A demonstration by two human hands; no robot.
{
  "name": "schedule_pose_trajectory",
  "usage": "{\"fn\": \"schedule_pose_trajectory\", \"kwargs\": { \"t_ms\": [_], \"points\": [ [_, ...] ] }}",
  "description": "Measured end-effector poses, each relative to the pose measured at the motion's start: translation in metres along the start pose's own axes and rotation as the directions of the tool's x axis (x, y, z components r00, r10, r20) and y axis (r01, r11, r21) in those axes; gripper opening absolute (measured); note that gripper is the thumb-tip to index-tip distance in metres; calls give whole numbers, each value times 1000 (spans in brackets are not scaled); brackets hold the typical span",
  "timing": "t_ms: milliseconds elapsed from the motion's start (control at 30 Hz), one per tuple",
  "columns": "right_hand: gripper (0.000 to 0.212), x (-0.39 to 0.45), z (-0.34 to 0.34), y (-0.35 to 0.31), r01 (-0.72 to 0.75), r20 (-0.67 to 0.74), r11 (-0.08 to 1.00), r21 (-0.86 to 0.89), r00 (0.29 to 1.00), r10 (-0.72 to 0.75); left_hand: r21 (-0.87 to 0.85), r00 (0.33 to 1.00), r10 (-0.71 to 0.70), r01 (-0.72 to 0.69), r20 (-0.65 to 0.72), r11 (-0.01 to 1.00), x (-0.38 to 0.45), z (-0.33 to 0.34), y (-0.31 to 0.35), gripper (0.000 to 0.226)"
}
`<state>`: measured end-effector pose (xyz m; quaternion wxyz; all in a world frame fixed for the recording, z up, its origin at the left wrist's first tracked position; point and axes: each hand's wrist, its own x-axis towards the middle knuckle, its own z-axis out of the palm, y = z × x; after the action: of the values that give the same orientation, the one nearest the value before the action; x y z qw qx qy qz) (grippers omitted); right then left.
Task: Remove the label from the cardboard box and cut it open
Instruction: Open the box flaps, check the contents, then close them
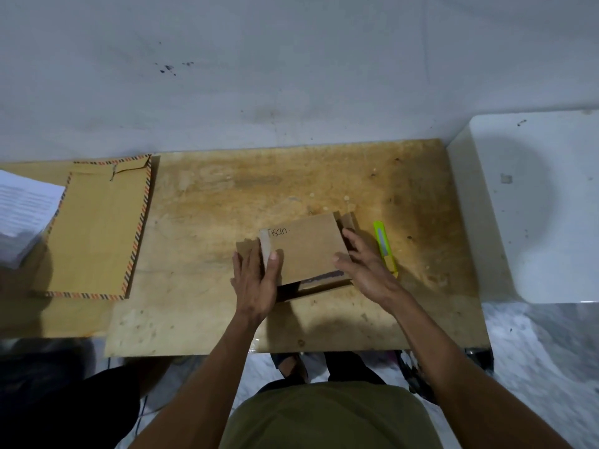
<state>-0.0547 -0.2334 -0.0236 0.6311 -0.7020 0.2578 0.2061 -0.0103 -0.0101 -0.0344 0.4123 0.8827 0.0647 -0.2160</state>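
Note:
A small brown cardboard box point(308, 251) lies flat on the wooden table point(227, 202), with handwriting near its far left corner. A pale strip of tape or label point(265, 246) runs along its left edge. My left hand point(254, 280) lies on the box's left side, thumb pressing beside the strip. My right hand point(364, 265) rests on the right side, fingers spread over the edge. A lime-green utility knife point(384, 247) lies on the table just right of my right hand, untouched. The box's near edge shows a dark gap.
A large brown envelope point(97, 231) with a striped border lies at the left, with a stack of white printed papers point(22, 212) beside it. A white surface point(531, 205) adjoins the table's right edge. The wall is close behind.

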Motion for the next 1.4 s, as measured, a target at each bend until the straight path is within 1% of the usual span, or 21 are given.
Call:
{"fn": "schedule_pose_trajectory", "kwargs": {
  "t_ms": [67, 133, 167, 233, 267, 333, 367, 433, 500, 567, 667, 700, 733, 767, 867, 933, 1000, 1133, 1200, 1300, 1400],
  "points": [
    [88, 0, 0, 1, 18, 39, 998, -57, 999, -16, -1, 1000, -23, 23, -10, 1000, 1, -3, 5, 79],
    [90, 1, 1, 2, 63, -7, 990, -129, 998, -65, 13, 998, -11, 12, -67, 1000, 6, -2, 5, 78],
    [87, 3, 0, 3, 96, -34, 973, -212, 994, -105, 30, 995, 8, -5, -102, 1000, 10, -1, 5, 80],
    [87, 3, -3, -2, 158, -84, 881, -446, 973, -217, 27, 983, 49, -45, -175, 999, 19, 0, 7, 84],
    [87, 2, -5, -6, 181, -107, 835, -521, 956, -273, -5, 974, 57, -60, -220, 998, 22, -1, 11, 81],
    [86, 1, -9, -16, 227, -123, 792, -567, 927, -354, -133, 956, 33, -74, -290, 988, 23, -5, 23, 76],
    [83, 1, -10, -21, 242, -136, 780, -577, 913, -384, -198, 958, 7, -67, -287, 978, 23, -8, 31, 75],
    [71, 5, -13, -28, 254, -180, 760, -599, 881, -437, -268, 959, -45, -33, -279, 963, 21, -11, 48, 66],
    [61, 9, -16, -36, 266, -215, 770, -580, 861, -461, -302, 957, -96, 9, -274, 953, 24, -13, 58, 67],
    [57, 12, -20, -43, 278, -229, 802, -529, 863, -451, -354, 969, -86, -2, -232, 935, 25, -17, 65, 66],
    [56, 10, -23, -48, 302, -225, 822, -483, 864, -450, -351, 989, 30, -78, -142, 933, 21, -18, 70, 51],
    [57, 8, -23, -49, 307, -221, 826, -473, 866, -448, -343, 990, 65, -104, -125, 934, 18, -18, 70, 44],
    [59, 7, -23, -48, 309, -221, 837, -452, 870, -441, -327, 990, 90, -121, -110, 937, 16, -18, 70, 42],
    [62, 6, -23, -47, 309, -224, 849, -430, 874, -432, -306, 989, 113, -138, -96, 942, 14, -17, 68, 44],
    [76, 6, -24, -42, 308, -231, 877, -369, 884, -407, -253, 986, 161, -168, -46, 953, 13, -16, 56, 69],
    [78, 7, -25, -40, 289, -239, 900, -325, 896, -374, -233, 983, 182, -185, -33, 955, 12, -16, 53, 69],
    [72, 8, -26, -40, 278, -243, 911, -304, 902, -356, -234, 981, 182, -192, -65, 953, 12, -17, 57, 65],
    [55, 14, -25, -46, 331, -274, 885, -329, 863, -425, -239, 979, 159, -186, -130, 953, 22, -15, 63, 68],
    [50, 19, -25, -53, 341, -293, 892, -296, 857, -425, -270, 979, 143, -179, -149, 946, 29, -15, 67, 68],
    [54, 28, -27, -66, 329, -307, 918, -221, 870, -386, -333, 983, 105, -150, -150, 931, 42, -17, 82, 61],
    [64, 38, -27, -77, 367, -258, 918, -150, 882, -394, -433, 994, 84, -109, -76, 895, 52, -17, 93, 60]
  ]
}}
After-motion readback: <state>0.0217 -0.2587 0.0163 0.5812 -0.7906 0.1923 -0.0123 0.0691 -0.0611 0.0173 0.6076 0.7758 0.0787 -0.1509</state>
